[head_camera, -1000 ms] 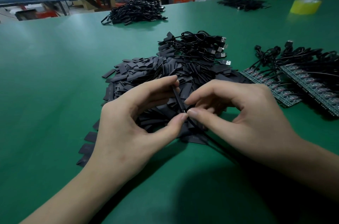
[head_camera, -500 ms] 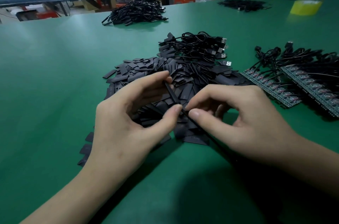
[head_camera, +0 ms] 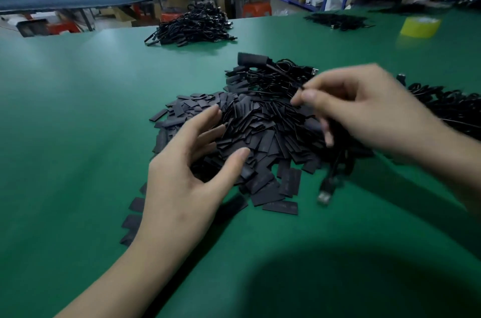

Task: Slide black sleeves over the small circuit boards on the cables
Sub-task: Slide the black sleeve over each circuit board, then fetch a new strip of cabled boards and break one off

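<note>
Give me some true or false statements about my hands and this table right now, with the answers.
1. The right hand pinches a cable. True.
2. The left hand grips a sleeve. False: it is open over the sleeve pile and grips nothing.
3. A yellow tape roll sits on the table. True.
4. The table under the hands is red. False: it is green.
</note>
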Action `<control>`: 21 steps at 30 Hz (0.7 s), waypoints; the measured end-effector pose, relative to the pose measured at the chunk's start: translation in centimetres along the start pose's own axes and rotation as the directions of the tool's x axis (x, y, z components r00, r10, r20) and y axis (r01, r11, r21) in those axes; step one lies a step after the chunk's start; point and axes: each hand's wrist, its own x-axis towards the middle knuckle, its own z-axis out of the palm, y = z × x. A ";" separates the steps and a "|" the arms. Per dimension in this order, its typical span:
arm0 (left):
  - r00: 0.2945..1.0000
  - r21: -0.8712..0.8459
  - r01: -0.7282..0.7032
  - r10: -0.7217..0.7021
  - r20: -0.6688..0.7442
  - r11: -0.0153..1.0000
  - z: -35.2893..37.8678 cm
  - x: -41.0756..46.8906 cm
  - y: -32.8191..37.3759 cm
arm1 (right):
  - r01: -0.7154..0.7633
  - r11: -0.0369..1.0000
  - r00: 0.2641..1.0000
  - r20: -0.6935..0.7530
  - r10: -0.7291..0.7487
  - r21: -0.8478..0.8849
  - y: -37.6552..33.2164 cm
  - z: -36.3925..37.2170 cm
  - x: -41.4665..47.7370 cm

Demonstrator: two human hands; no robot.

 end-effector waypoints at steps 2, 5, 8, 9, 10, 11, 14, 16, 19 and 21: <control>0.999 0.065 -0.020 0.018 0.038 0.998 0.1 -0.1 0.1 | 0.042 0.973 0.997 -0.052 -0.055 -0.228 0.0 -1.2 3.4; 0.997 0.138 -0.034 0.025 0.072 0.990 0.2 -0.2 0.3 | 0.060 0.881 0.987 -0.103 -0.123 -0.469 0.5 -1.4 9.7; 0.995 0.178 -0.041 0.025 0.093 0.983 0.2 -0.2 0.6 | 0.046 0.805 0.989 -0.083 -0.118 -0.592 1.5 -0.2 15.8; 0.995 0.189 -0.045 0.026 0.100 0.981 0.2 -0.2 0.7 | 0.045 0.781 0.992 -0.065 -0.108 -0.623 1.8 0.5 17.2; 0.994 0.200 -0.048 0.027 0.108 0.979 0.2 -0.2 0.7 | 0.045 0.754 0.995 -0.034 -0.089 -0.655 2.0 1.2 18.3; 0.993 0.208 -0.051 0.027 0.116 0.977 0.3 -0.2 0.7 | 0.047 0.726 0.998 -0.003 -0.067 -0.686 2.1 1.9 18.9; 0.990 0.223 -0.067 0.036 0.139 0.973 0.2 -0.2 0.6 | 0.051 0.692 0.998 0.012 -0.061 -0.720 2.6 4.0 19.2; 0.988 0.232 -0.074 0.041 0.146 0.970 0.2 -0.3 0.6 | 0.081 0.743 0.992 -0.015 -0.122 -0.665 2.4 5.1 17.3; 0.987 0.239 -0.087 0.051 0.153 0.967 0.4 -0.4 0.8 | 0.157 0.817 0.979 -0.024 -0.204 -0.555 1.9 6.2 11.8; 0.984 0.266 -0.116 0.074 0.164 0.957 0.5 -0.4 0.8 | 0.201 0.848 0.970 -0.019 -0.241 -0.490 1.8 6.5 7.4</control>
